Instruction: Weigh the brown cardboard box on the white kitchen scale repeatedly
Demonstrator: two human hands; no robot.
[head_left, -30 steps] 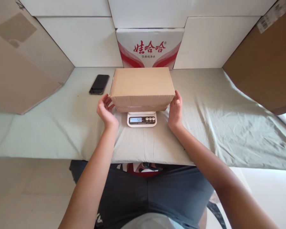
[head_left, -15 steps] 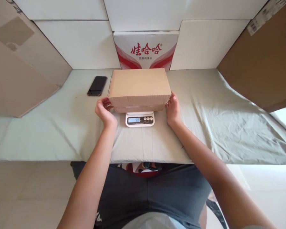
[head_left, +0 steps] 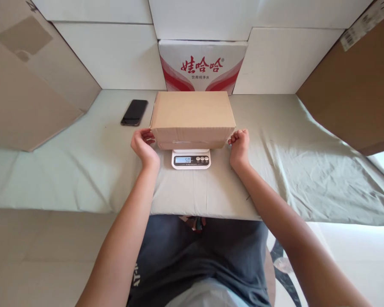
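A closed brown cardboard box (head_left: 192, 115) rests on a small white digital scale (head_left: 191, 159) whose display reads 50. The scale stands on a table under a pale green cloth (head_left: 275, 170). My left hand (head_left: 143, 145) is at the box's lower left corner, fingers loosely bent, tips at the cardboard, holding nothing. Just beside the lower right corner, my right hand (head_left: 240, 144) is curled into a loose fist, apart from the box or barely touching it.
A black phone (head_left: 134, 112) lies on the cloth to the left of the box. A white carton with red print (head_left: 202, 65) stands behind it against white panels. Large brown cardboard sheets lean at the left (head_left: 28, 85) and right (head_left: 358, 89).
Both hands have come off the sides of the box. My right hand has drawn back and closed into a fist; my left fingers have curled. The box stays on the scale.
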